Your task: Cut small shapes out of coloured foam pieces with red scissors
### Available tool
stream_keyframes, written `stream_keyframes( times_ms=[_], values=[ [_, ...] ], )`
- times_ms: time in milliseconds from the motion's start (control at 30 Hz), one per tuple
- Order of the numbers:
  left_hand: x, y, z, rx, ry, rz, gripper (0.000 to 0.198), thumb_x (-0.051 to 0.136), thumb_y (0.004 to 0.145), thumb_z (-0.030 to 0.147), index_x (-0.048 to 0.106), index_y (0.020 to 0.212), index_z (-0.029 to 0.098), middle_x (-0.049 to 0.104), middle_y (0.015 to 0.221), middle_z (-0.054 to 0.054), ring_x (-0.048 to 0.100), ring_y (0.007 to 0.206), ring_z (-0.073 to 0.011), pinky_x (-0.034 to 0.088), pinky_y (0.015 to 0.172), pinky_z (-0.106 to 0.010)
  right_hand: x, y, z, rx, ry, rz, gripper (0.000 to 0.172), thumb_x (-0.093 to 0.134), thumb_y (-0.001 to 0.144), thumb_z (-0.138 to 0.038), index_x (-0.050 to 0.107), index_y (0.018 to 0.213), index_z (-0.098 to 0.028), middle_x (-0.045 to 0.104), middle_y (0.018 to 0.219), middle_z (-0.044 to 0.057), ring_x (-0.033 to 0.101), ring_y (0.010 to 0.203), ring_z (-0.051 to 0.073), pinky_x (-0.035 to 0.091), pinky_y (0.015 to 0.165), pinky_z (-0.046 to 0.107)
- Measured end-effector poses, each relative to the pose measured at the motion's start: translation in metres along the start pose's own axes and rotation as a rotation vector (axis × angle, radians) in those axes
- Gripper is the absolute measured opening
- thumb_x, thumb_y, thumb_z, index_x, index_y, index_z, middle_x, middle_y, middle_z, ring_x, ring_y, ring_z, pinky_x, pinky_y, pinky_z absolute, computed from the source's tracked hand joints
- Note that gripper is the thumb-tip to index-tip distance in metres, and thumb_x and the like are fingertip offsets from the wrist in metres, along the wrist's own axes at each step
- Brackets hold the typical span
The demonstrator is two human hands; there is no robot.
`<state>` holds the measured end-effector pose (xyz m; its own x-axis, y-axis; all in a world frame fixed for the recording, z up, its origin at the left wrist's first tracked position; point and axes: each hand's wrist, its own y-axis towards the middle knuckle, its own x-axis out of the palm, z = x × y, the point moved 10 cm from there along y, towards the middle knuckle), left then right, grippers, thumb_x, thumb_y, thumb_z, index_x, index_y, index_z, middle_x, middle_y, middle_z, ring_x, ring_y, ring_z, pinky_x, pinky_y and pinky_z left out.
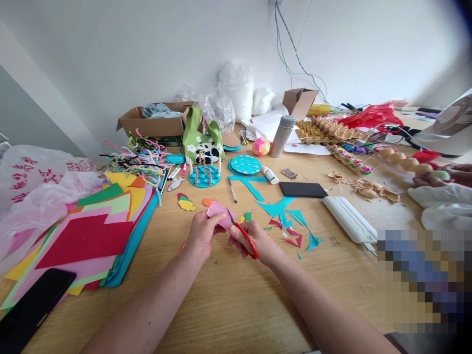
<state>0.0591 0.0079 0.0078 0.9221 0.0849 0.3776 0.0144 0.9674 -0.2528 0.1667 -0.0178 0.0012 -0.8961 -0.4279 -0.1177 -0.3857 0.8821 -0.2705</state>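
My left hand (202,231) pinches a small piece of pink paper (218,212) above the middle of the table. Fingers of my right hand (250,238) are wrapped round the red handles of a pair of scissors (246,237). The dark blades point up and left and meet the right edge of the pink piece. Just beyond my hands lie an orange cut piece (210,202) and a red, green and yellow cut shape (186,202). Blue scraps (275,207) and red scraps (294,239) are scattered to the right of my hands.
Coloured sheets (84,236) and a black phone (40,302) lie at left. Beyond my hands are a pen (232,190), blue discs (244,165), a glue bottle (270,175) and a grey flask (283,137). A white power strip (348,219) is at right, near another person's hand (459,174).
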Motion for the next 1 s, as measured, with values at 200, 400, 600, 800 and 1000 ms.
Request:
stream_keyframes(
  times_ms=[200, 400, 600, 800, 1000],
  values=[
    [-0.0019, -0.0003, -0.0009, -0.006, 0.009, 0.021, 0.019, 0.078, 0.057, 0.027, 0.070, 0.066, 0.012, 0.068, 0.062, -0.005, 0.059, 0.055, -0.0144, 0.047, 0.052, -0.025, -0.0008, 0.0000, -0.0006, -0.012, -0.001, 0.002, 0.066, 0.061, 0.071, -0.077, 0.066, 0.064, -0.012, 0.050, 0.045, -0.002, 0.045, 0.037, 0.007, 0.030, 0.037, 0.019],
    [0.0006, -0.0015, -0.0005, -0.016, -0.008, 0.005, 0.019, 0.078, 0.055, 0.028, 0.069, 0.064, 0.013, 0.066, 0.060, -0.004, 0.058, 0.053, -0.0143, 0.047, 0.052, -0.026, -0.0025, -0.0002, 0.0001, 0.001, -0.011, 0.014, 0.064, 0.062, 0.071, -0.076, 0.067, 0.065, -0.012, 0.050, 0.045, -0.002, 0.045, 0.037, 0.007, 0.029, 0.036, 0.018],
    [0.0001, -0.0005, -0.0026, -0.013, 0.002, -0.008, 0.019, 0.077, 0.058, 0.027, 0.069, 0.066, 0.012, 0.066, 0.060, -0.005, 0.058, 0.054, -0.0142, 0.045, 0.050, -0.025, -0.0019, 0.0001, -0.0009, 0.007, -0.012, 0.005, 0.066, 0.063, 0.068, -0.077, 0.067, 0.063, -0.011, 0.048, 0.044, -0.002, 0.043, 0.035, 0.007, 0.027, 0.035, 0.019],
    [0.0001, 0.0002, 0.0006, 0.003, 0.000, -0.013, 0.021, 0.078, 0.059, 0.030, 0.067, 0.064, 0.013, 0.065, 0.059, -0.003, 0.057, 0.054, -0.0136, 0.045, 0.052, -0.025, -0.0009, -0.0004, -0.0010, 0.001, -0.006, -0.004, 0.065, 0.063, 0.069, -0.076, 0.067, 0.063, -0.011, 0.049, 0.043, -0.002, 0.043, 0.035, 0.007, 0.028, 0.036, 0.019],
    [-0.0020, 0.0006, 0.0032, 0.005, -0.018, 0.010, 0.025, 0.082, 0.054, 0.030, 0.067, 0.065, 0.013, 0.066, 0.061, -0.003, 0.058, 0.055, -0.0138, 0.045, 0.053, -0.025, -0.0005, -0.0002, -0.0002, 0.006, 0.003, -0.006, 0.067, 0.063, 0.067, -0.078, 0.066, 0.061, -0.011, 0.048, 0.044, -0.002, 0.043, 0.035, 0.006, 0.029, 0.035, 0.019]
  ],
)
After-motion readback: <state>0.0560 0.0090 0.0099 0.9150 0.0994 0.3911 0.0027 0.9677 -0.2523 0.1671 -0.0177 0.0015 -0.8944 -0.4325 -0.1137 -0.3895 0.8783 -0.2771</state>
